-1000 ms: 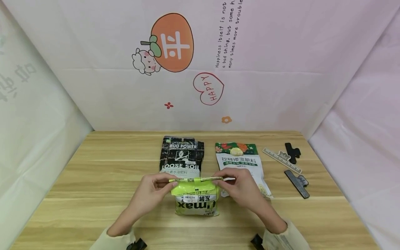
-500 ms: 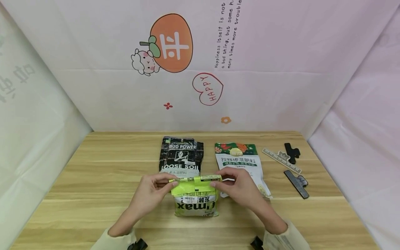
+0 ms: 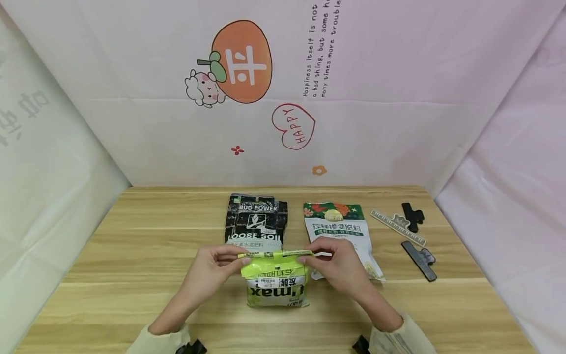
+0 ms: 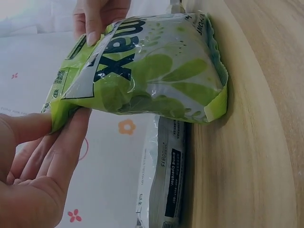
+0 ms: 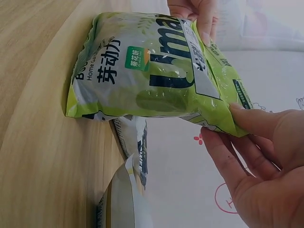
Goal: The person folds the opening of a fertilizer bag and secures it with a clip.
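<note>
A lime-green and white fertilizer bag (image 3: pixel 276 292) stands on the wooden table, its printed "Umax" upside down in the head view. Its top edge is folded over into a flat band. My left hand (image 3: pixel 212 268) pinches the left end of this fold between thumb and fingers, and my right hand (image 3: pixel 338 263) pinches the right end. In the left wrist view, the left thumb lies on one side of the green corner of the bag (image 4: pixel 156 71) with fingers on the other. The right wrist view shows the right hand (image 5: pixel 266 156) pinching the opposite corner likewise.
Behind the green bag lie a black "Loose Soil" bag (image 3: pixel 256 221) and a white bag with a green top (image 3: pixel 340 231). At the right are a clear ruler-like clip (image 3: pixel 398 227), a black clip (image 3: pixel 413 216) and a dark grey clip (image 3: pixel 419 260). A printed cloth (image 3: pixel 177 147) hangs behind the table.
The folded band tilted to show more of its printed face half a second ago, then tipped back to a narrow strip. Both hands keep their pinch on its ends.
</note>
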The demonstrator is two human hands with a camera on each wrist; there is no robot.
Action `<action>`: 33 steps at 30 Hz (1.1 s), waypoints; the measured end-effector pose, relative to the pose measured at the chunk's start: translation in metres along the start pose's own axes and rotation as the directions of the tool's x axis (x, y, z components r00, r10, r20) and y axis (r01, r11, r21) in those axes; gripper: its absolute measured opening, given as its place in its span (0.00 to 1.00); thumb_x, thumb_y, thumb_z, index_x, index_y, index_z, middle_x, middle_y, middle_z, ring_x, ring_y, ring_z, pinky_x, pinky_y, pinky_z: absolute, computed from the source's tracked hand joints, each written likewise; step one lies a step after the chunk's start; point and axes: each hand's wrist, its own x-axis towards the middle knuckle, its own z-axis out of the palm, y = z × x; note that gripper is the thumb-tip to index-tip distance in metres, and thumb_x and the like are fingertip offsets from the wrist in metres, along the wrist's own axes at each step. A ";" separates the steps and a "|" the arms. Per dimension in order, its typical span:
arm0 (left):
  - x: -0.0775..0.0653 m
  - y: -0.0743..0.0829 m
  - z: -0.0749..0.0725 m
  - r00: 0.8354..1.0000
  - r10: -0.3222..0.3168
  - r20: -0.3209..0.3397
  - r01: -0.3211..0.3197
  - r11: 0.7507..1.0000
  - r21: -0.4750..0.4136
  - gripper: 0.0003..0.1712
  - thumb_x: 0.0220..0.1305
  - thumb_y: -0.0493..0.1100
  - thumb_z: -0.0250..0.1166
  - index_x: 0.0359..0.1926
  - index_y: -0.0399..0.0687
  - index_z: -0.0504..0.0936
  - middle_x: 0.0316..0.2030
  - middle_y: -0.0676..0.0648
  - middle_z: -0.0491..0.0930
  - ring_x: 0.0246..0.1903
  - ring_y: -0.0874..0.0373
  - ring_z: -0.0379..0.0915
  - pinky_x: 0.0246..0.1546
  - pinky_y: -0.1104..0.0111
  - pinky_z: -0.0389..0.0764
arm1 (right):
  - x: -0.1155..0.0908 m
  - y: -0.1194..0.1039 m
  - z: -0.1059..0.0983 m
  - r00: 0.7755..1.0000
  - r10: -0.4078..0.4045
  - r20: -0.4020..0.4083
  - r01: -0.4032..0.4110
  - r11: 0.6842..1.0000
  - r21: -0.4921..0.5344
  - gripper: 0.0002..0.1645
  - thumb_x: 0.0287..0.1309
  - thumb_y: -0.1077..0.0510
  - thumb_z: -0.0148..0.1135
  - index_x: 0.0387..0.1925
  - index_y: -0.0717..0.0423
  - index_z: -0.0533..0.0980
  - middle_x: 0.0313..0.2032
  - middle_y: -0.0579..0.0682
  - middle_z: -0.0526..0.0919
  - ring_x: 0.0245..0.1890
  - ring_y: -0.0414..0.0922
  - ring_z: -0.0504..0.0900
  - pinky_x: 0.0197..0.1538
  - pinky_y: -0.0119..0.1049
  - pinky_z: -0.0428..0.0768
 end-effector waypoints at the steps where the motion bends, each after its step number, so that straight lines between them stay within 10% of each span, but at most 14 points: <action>1: 0.000 0.000 -0.001 1.000 -0.009 0.007 0.010 1.000 -0.018 0.16 0.63 0.46 0.76 0.49 0.44 0.89 0.43 0.42 0.92 0.37 0.56 0.91 0.47 0.64 0.93 | 0.000 0.000 0.000 1.000 -0.001 -0.003 0.001 1.000 -0.001 0.04 0.59 0.59 0.78 0.37 0.50 0.90 0.36 0.49 0.91 0.39 0.37 0.88 0.49 0.29 0.91; 12: 0.002 -0.006 -0.007 0.997 0.024 0.075 -0.021 0.999 -0.040 0.17 0.67 0.43 0.73 0.51 0.38 0.85 0.47 0.39 0.90 0.41 0.55 0.89 0.49 0.63 0.92 | -0.002 -0.003 0.000 0.999 0.048 -0.011 -0.048 0.998 -0.026 0.04 0.59 0.57 0.78 0.36 0.50 0.89 0.36 0.49 0.90 0.39 0.43 0.90 0.48 0.30 0.91; 24: 0.005 -0.005 0.004 0.998 0.030 0.053 -0.030 1.000 -0.009 0.11 0.72 0.42 0.68 0.51 0.43 0.80 0.28 0.41 0.86 0.17 0.65 0.62 0.17 0.79 0.64 | 0.000 -0.004 -0.002 0.996 0.085 -0.009 -0.085 0.995 -0.052 0.05 0.59 0.56 0.78 0.37 0.50 0.89 0.36 0.49 0.91 0.40 0.42 0.91 0.42 0.26 0.88; 33: 0.009 -0.010 0.003 1.000 -0.028 0.012 0.029 0.998 -0.064 0.20 0.70 0.40 0.70 0.57 0.33 0.82 0.42 0.40 0.92 0.35 0.56 0.89 0.43 0.66 0.93 | 0.001 -0.003 0.000 0.993 0.114 -0.015 -0.115 0.992 -0.056 0.04 0.60 0.56 0.77 0.37 0.49 0.88 0.36 0.47 0.91 0.43 0.45 0.92 0.44 0.26 0.88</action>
